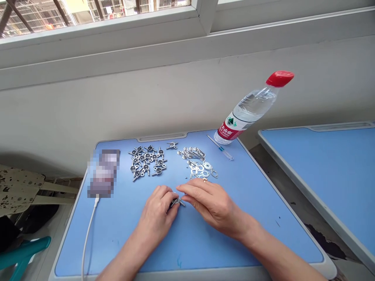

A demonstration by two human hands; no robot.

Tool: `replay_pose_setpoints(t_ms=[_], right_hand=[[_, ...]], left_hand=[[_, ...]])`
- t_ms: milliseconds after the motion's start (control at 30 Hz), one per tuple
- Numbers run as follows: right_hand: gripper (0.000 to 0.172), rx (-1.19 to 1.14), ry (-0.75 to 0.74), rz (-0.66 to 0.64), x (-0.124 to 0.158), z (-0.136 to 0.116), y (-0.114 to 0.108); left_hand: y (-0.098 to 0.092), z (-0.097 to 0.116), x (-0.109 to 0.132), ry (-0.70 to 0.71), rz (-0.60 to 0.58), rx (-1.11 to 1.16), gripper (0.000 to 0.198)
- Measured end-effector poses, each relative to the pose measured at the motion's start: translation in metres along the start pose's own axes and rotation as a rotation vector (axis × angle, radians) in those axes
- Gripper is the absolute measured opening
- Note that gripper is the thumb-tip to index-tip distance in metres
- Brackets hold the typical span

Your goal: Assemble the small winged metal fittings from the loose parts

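Note:
My left hand point(159, 207) has its thumb and fingers closed round a small metal fitting point(177, 201) with short arms, low over the blue desk. My right hand point(212, 203) comes in from the right, thumb and forefinger drawn together beside that fitting; anything between the fingertips is hidden or too small to name. Beyond my left hand lies a group of similar metal fittings point(147, 157) with round black-centred heads. A single fitting point(172, 145) sits apart from them. Flat metal plates point(207, 166) and small metal levers point(191, 153) lie just past my right hand.
A screwdriver point(221, 149) with a clear handle lies near a water bottle point(244, 111) with a red cap. At left is a blurred phone point(104, 173) with a white cable point(88, 230). A second blue desk point(322, 156) stands to the right, across a gap.

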State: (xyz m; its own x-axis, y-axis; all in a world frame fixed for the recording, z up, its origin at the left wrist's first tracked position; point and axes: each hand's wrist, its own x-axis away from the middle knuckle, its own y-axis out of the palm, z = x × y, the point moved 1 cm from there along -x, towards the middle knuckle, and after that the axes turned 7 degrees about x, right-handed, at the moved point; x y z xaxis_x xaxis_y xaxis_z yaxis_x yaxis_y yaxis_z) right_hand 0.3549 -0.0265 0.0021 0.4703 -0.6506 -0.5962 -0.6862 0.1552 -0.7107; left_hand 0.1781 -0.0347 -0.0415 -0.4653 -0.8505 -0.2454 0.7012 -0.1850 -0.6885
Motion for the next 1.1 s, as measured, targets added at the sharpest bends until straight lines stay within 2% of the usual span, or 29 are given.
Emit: replay_pose_setpoints(t_ms=[133,233,333,400,533,700,833,1000,1100], right_hand=[[0.038,-0.103,-0.003,-0.075,-0.0008,0.0000,-0.0023],[0.032,-0.122,-0.023,-0.037,-0.0004,0.0003,-0.0008],[0.024,-0.037,-0.014,0.027,-0.0002,-0.0002,0.0026],[0.028,-0.033,-0.011,0.010,-0.0007,-0.0012,0.0032],[0.036,-0.165,-0.007,-0.056,-0.0019,-0.0020,-0.0003],[0.018,-0.101,0.032,0.048,-0.0028,0.0001,0.0001],[0.013,-0.034,0.076,0.092,-0.0005,0.0019,0.0060],[0.033,-0.112,0.004,0.046,0.0024,0.0039,0.0047],[0.032,-0.178,-0.019,0.005,0.0003,0.0031,-0.0002]], left_hand=[[-0.0009,0.0016,-0.0003,-0.002,-0.005,0.007,0.012],[-0.0008,0.0019,-0.0005,-0.007,-0.009,0.000,0.014],[0.0003,0.0012,-0.0003,0.003,-0.001,-0.008,0.012],[0.0007,0.0008,-0.0004,0.008,0.003,-0.002,0.012],[0.0002,0.0016,-0.0011,-0.005,-0.019,-0.003,0.014],[0.0002,0.0008,-0.0012,-0.011,-0.033,-0.012,0.012],[0.0006,-0.0002,-0.0010,-0.009,-0.043,-0.011,0.012],[0.0006,-0.0003,-0.0012,-0.004,-0.035,0.002,0.012],[0.0010,-0.0010,-0.0009,0.016,-0.019,0.003,0.012]])
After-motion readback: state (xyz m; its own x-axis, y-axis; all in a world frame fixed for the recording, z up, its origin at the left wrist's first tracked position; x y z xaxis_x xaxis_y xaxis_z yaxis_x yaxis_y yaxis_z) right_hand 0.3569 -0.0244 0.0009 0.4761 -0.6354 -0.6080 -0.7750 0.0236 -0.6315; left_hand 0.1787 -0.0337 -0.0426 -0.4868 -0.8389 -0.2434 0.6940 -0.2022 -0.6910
